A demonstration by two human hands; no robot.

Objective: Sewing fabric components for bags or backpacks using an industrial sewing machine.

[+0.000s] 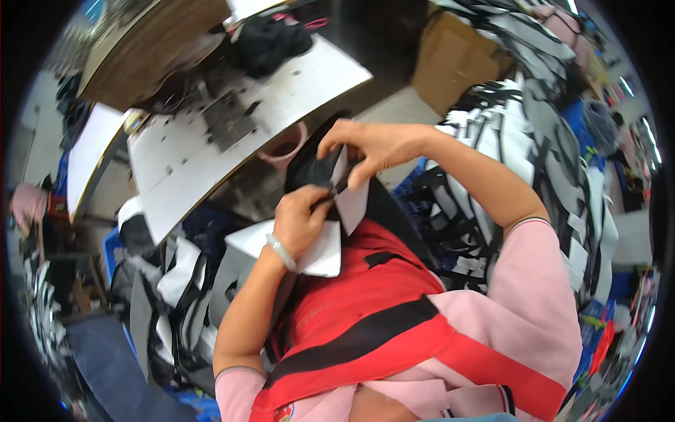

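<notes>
Over my lap, in front of the sewing machine table, my left hand (301,218) pinches the dark edge of a black-and-white sheet piece (351,207). A white flap (320,252) spreads out under that hand and wrist. My right hand (380,148) is just above and to the right, its fingers curled with thumb and forefinger apart. A pale strip of the piece shows between those fingers, but no grip on it is visible. Black material (313,169) lies beyond my fingertips, partly hidden by them.
The white table (281,98) carries a sewing machine (155,53), a metal plate (228,119) and a black cloth bundle (271,43). A pink bucket (285,144) stands beneath its edge. Piles of grey, white and black pieces (506,126) lie right and left (183,281). A cardboard box (453,63) stands beyond.
</notes>
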